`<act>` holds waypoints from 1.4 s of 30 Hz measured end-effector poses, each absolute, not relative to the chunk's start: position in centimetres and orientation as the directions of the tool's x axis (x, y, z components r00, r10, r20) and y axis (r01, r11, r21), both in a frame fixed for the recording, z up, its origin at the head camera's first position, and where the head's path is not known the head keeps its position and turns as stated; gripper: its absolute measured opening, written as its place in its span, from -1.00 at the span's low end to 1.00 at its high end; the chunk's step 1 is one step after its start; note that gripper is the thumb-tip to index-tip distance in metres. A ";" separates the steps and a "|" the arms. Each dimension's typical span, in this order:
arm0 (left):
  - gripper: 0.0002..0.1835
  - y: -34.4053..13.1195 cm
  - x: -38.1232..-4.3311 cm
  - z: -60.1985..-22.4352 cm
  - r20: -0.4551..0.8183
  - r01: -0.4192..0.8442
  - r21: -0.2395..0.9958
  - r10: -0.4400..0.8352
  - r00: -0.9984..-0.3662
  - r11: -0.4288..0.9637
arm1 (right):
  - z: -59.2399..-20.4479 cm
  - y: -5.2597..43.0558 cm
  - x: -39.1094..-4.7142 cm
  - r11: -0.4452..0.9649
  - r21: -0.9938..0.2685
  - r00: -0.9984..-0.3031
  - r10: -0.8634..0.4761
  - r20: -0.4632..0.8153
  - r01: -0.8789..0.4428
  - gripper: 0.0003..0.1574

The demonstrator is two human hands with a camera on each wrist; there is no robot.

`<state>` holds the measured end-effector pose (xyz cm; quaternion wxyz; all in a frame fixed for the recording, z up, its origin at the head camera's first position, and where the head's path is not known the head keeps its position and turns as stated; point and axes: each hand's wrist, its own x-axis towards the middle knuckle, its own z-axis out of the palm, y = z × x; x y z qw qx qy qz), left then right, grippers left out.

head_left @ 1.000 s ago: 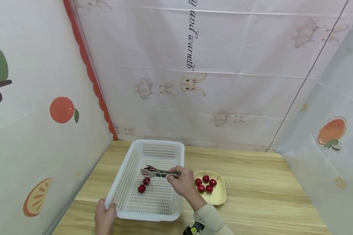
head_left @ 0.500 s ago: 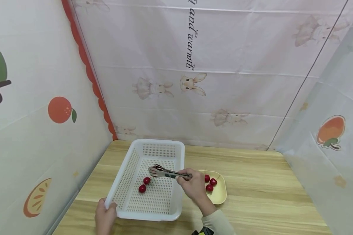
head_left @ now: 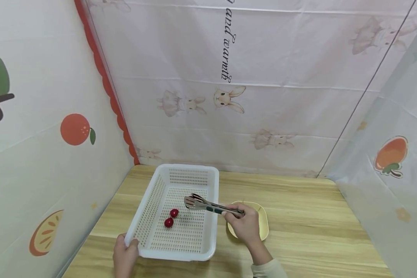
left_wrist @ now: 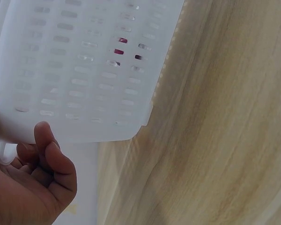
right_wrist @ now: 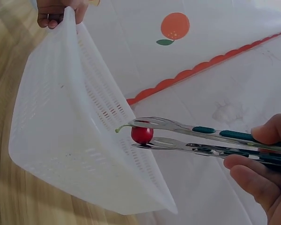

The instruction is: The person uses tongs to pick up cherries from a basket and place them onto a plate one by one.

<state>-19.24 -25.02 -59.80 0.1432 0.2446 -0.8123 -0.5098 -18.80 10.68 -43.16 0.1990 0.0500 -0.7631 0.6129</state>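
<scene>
Cherry (right_wrist: 142, 134), pinched between the tips of metal tongs (head_left: 213, 209), above the white basket (head_left: 175, 255). Right hand (head_left: 244, 226) grips the tongs; left hand (head_left: 125, 255) holds the basket's near left corner. Two further cherries (head_left: 168, 222) lie inside; a yellow dish (head_left: 263, 224) sits beside it on the worktop (head_left: 305, 216).

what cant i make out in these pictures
Head view: most of what the yellow dish holds, behind the right hand.
Head view: most of the gripped cherry, behind the tongs.
Left wrist view: outlines of two loose cherries, behind the slotted basket.
Right wrist view: tongs' handle end, cut by right edge.
</scene>
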 end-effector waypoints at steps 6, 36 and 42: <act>-0.62 -22.5 -17.0 -52.7 -0.089 -0.278 0.905 -0.496 -0.864 0.323 | -42.1 11.6 -17.6 0.242 -0.914 -0.905 0.200 0.376 -0.327 -0.84; -0.62 -21.5 -16.6 -51.0 -0.099 -0.281 0.913 -0.508 -0.856 0.297 | -49.8 19.9 -18.8 0.202 -0.840 -0.808 0.235 0.540 -0.503 -0.79; -0.61 -21.6 -16.5 -51.2 -0.109 -0.288 0.909 -0.497 -0.861 0.301 | -50.2 21.0 -18.8 0.195 -0.839 -0.804 0.239 0.544 -0.509 -0.75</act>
